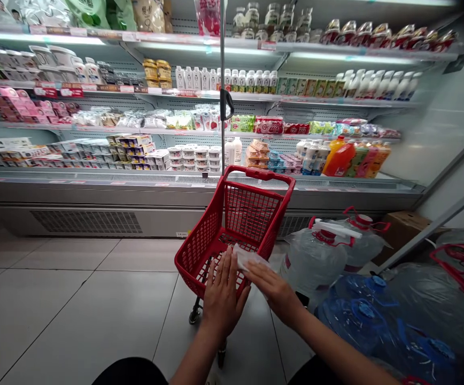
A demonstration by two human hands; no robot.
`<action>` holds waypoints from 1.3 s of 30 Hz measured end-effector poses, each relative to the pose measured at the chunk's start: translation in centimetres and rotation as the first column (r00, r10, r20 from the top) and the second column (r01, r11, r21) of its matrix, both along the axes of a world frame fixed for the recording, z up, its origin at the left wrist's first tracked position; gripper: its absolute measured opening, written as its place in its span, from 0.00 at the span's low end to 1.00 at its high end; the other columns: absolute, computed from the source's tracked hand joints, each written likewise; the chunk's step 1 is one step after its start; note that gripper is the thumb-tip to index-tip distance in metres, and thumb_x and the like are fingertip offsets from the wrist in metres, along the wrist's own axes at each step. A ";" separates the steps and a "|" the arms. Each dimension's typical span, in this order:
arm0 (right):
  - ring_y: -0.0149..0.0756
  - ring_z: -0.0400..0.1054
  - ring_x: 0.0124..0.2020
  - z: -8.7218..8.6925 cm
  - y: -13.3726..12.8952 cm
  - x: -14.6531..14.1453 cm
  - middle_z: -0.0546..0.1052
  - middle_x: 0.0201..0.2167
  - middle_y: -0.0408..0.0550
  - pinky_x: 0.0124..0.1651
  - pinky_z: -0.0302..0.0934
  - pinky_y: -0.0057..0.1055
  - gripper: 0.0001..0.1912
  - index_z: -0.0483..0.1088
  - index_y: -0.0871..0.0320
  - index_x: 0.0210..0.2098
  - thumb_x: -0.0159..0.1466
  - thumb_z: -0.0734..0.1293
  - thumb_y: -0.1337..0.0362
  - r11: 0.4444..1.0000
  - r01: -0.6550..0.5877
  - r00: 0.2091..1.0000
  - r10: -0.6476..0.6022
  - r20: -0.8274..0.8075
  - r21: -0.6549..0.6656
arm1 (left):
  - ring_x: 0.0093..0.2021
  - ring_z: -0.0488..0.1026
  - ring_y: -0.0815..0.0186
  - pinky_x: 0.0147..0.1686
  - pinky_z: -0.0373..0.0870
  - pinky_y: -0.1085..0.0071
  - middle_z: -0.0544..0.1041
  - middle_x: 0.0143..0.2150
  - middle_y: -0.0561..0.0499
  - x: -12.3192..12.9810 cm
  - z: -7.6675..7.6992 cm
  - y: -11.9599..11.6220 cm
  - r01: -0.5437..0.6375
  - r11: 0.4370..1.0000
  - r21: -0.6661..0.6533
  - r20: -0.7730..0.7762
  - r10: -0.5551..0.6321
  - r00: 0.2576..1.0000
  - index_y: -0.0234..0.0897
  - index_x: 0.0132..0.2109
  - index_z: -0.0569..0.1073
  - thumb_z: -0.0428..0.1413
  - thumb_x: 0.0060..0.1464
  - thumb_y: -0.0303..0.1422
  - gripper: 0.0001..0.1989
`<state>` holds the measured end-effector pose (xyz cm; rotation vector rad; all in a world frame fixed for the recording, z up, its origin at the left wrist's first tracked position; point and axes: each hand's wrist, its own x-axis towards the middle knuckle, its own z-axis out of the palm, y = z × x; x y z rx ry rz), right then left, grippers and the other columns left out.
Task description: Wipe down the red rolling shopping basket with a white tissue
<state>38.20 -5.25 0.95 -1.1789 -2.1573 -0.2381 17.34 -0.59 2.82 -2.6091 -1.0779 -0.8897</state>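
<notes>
A small red plastic shopping cart (200,251) stands before me, its handle on the far side. Over the near part of its basket, my left hand (224,291) is stretched out with the fingers straight, and I see nothing in it. My right hand (274,289) is beside it at the basket's right side, with a crumpled white wipe (250,256), thin like tissue or cloth, under its fingers. The wipe reaches leftward to the fingertips of my left hand. The palm side of both hands is hidden.
Behind the cart runs a refrigerated display case (95,200) stocked with cartons, cups and bottles, with a door handle (227,104) in front. Large clear water jugs (316,262) and blue water jugs (360,310) crowd the right side. Grey floor tiles (75,315) lie at left.
</notes>
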 end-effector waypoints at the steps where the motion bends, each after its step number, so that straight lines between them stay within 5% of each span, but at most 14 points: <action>1: 0.39 0.59 0.71 0.1 -0.4 -0.1 0.69 0.69 0.49 0.70 0.62 0.48 0.38 0.55 0.49 0.74 0.69 0.55 0.80 0.999 -0.045 0.999 0.045 0.023 -0.007 | 0.77 0.52 0.53 0.73 0.53 0.52 0.50 0.79 0.38 -0.7 0.4 0.3 0.074 0.997 -0.005 -0.044 -0.074 0.996 0.33 0.78 0.33 0.51 0.67 0.48 0.47; 4: 0.38 0.61 0.70 0.5 0.1 2.1 0.70 0.68 0.48 0.71 0.61 0.48 0.36 0.56 0.49 0.74 0.70 0.55 0.79 0.997 -0.081 0.994 0.081 0.069 0.006 | 0.78 0.49 0.52 0.75 0.47 0.54 0.48 0.79 0.39 -3.3 2.1 2.2 0.270 0.962 -0.038 -0.187 -0.272 0.944 0.32 0.78 0.34 0.56 0.58 0.60 0.59; 7: 0.37 0.63 0.69 0.8 2.7 6.1 0.69 0.68 0.47 0.71 0.60 0.48 0.40 0.56 0.46 0.74 0.67 0.53 0.82 0.997 0.055 0.998 -0.056 0.033 0.053 | 0.77 0.50 0.50 0.76 0.38 0.50 0.51 0.78 0.39 -5.8 3.2 4.6 0.325 0.943 -0.077 -0.270 -0.333 0.903 0.35 0.78 0.34 0.57 0.52 0.66 0.65; 11: 0.37 0.61 0.70 1.1 6.1 9.4 0.68 0.70 0.43 0.73 0.56 0.50 0.48 0.56 0.44 0.73 0.59 0.52 0.86 0.983 0.176 0.984 -0.174 -0.041 0.057 | 0.77 0.50 0.51 0.73 0.49 0.49 0.51 0.79 0.40 -7.1 2.9 5.9 0.254 0.961 -0.106 -0.283 -0.274 0.919 0.38 0.78 0.33 0.58 0.54 0.63 0.62; 16: 0.38 0.54 0.73 1.2 7.5 8.7 0.65 0.71 0.43 0.75 0.51 0.53 0.50 0.57 0.46 0.73 0.56 0.52 0.85 0.973 0.229 0.968 -0.226 -0.106 0.013 | 0.78 0.47 0.47 0.71 0.54 0.48 0.48 0.79 0.38 -5.6 1.7 4.8 0.168 0.981 -0.096 -0.237 -0.187 0.954 0.36 0.78 0.33 0.56 0.51 0.67 0.66; 20: 0.37 0.53 0.74 0.8 5.4 6.4 0.66 0.70 0.43 0.75 0.52 0.53 0.51 0.56 0.46 0.74 0.55 0.51 0.85 0.976 0.217 0.970 -0.217 -0.110 -0.011 | 0.78 0.47 0.47 0.73 0.49 0.47 0.49 0.79 0.36 -3.9 1.2 3.7 0.123 0.992 -0.037 -0.185 -0.127 0.974 0.34 0.78 0.33 0.55 0.51 0.68 0.65; 30: 0.38 0.58 0.72 -0.9 -5.9 -2.3 0.68 0.69 0.46 0.71 0.62 0.47 0.51 0.46 0.50 0.77 0.57 0.51 0.84 0.994 0.107 0.994 -0.107 0.009 0.006 | 0.77 0.52 0.52 0.76 0.42 0.53 0.53 0.78 0.40 -0.8 0.7 1.5 0.121 0.992 0.034 -0.091 -0.118 0.989 0.31 0.78 0.35 0.53 0.59 0.61 0.57; 34: 0.38 0.61 0.70 -0.7 -6.3 -0.9 0.69 0.68 0.48 0.69 0.63 0.44 0.45 0.47 0.52 0.77 0.63 0.52 0.83 0.993 0.107 0.991 -0.110 0.069 0.045 | 0.78 0.49 0.54 0.75 0.47 0.55 0.51 0.79 0.41 -0.7 1.1 1.3 0.151 0.988 0.020 -0.113 -0.148 0.983 0.32 0.78 0.35 0.55 0.61 0.56 0.55; 39: 0.40 0.60 0.71 -0.4 -6.5 2.2 0.65 0.71 0.44 0.72 0.60 0.48 0.50 0.47 0.48 0.76 0.58 0.50 0.85 0.971 0.238 0.971 -0.238 0.031 0.010 | 0.78 0.48 0.54 0.75 0.49 0.55 0.50 0.79 0.43 -4.1 2.4 3.4 0.186 0.982 -0.025 -0.191 -0.187 0.964 0.37 0.78 0.35 0.58 0.61 0.50 0.54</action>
